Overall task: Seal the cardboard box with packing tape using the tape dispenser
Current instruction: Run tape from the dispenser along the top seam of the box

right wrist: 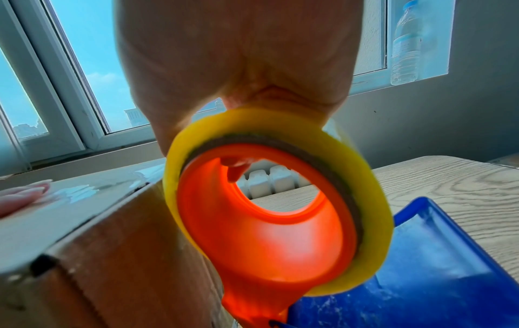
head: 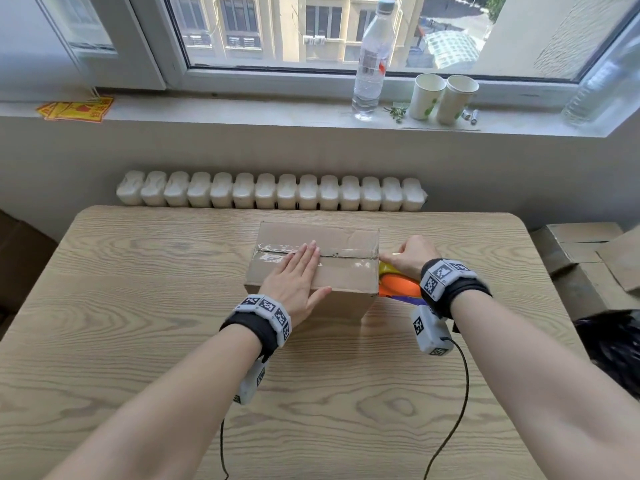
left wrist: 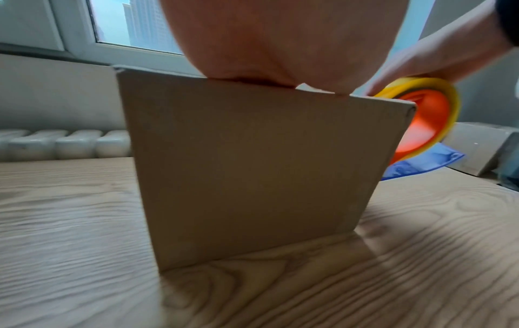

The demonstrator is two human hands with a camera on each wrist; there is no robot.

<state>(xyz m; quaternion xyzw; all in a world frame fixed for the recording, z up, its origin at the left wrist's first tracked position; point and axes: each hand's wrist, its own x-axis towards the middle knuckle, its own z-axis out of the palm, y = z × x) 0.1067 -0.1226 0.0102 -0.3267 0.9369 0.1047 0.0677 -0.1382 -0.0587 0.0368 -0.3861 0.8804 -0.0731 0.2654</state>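
Observation:
A brown cardboard box (head: pixel 343 275) stands on the wooden table (head: pixel 138 306), flaps closed, with clear tape (head: pixel 346 252) shining along its top seam. My left hand (head: pixel 298 275) lies flat on the box top, fingers straight, pressing it down. My right hand (head: pixel 410 256) grips the tape dispenser (head: pixel 398 285) at the box's right edge. The dispenser has an orange core (right wrist: pixel 261 233), a yellowish tape roll (right wrist: pixel 373 199) and a blue guard (right wrist: pixel 421 266). In the left wrist view the box's near side (left wrist: pixel 252 166) fills the middle, with the dispenser (left wrist: pixel 426 119) behind its right corner.
A radiator (head: pixel 270 190) runs behind the table. On the windowsill stand a water bottle (head: pixel 372 60), two paper cups (head: pixel 441 98) and yellow cards (head: pixel 76 109). More cardboard boxes (head: pixel 588 258) are stacked at the right. Wrist-camera cables trail over the table's near side.

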